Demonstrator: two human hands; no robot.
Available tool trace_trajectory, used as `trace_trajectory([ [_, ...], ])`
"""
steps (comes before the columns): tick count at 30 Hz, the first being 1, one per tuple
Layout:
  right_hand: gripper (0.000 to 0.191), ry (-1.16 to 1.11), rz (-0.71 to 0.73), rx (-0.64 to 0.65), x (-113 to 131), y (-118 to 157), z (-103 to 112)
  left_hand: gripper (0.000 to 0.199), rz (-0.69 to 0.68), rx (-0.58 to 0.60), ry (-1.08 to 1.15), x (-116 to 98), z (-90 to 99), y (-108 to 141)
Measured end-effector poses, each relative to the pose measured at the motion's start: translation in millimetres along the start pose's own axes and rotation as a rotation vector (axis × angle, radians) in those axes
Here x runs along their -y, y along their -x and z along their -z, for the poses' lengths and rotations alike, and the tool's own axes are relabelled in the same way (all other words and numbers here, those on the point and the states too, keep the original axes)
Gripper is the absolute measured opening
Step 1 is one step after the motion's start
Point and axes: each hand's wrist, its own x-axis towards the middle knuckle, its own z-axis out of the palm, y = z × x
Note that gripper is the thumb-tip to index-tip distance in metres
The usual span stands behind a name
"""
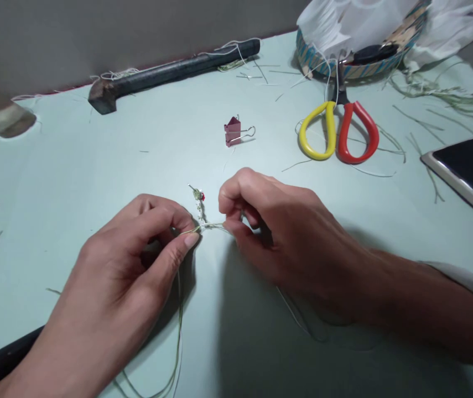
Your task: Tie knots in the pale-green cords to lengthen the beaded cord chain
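Note:
A small knotted cord piece (199, 208), white and green with a red spot near its top, stands between my hands on the pale table. A thin pin-like tip pokes out of its upper end. My left hand (136, 265) pinches green and white cords at the piece's lower end, between thumb and index finger. Loose cord strands (178, 331) hang from it toward the near edge. My right hand (277, 226) is closed on cords (215, 225) leading out to the right. Its fingertips partly hide the grip. More thin strands trail below the right hand.
Behind lie a pink binder clip (233, 132), scissors with yellow and red handles (338, 132) and a dark metal bar (178, 69). A basket (369, 69) with white paper stands back right, a phone (464, 171) at right. Cord scraps (452, 97) are scattered about.

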Motion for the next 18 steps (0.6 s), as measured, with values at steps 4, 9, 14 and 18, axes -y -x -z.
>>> trace_trajectory([
  [4, 0.023, -0.033, 0.024, -0.005, -0.9, 2.3, -2.2, 0.023, 0.128, 0.075, 0.132, -5.6, 1.6, -4.6],
  [9, 0.023, -0.051, 0.086, -0.019, -2.3, 3.2, -3.4, 0.025, 0.255, 0.179, 0.256, -9.7, 3.5, -15.3],
  [14, 0.018, -0.030, 0.089, 0.035, -1.7, 4.3, -2.2, 0.040, 0.401, 0.247, 0.348, 0.2, 2.6, -16.6],
  [18, 0.019, -0.022, 0.061, 0.031, -2.0, 3.5, -1.3, 0.041, 0.450, 0.277, 0.408, 0.9, 1.6, -15.9],
])
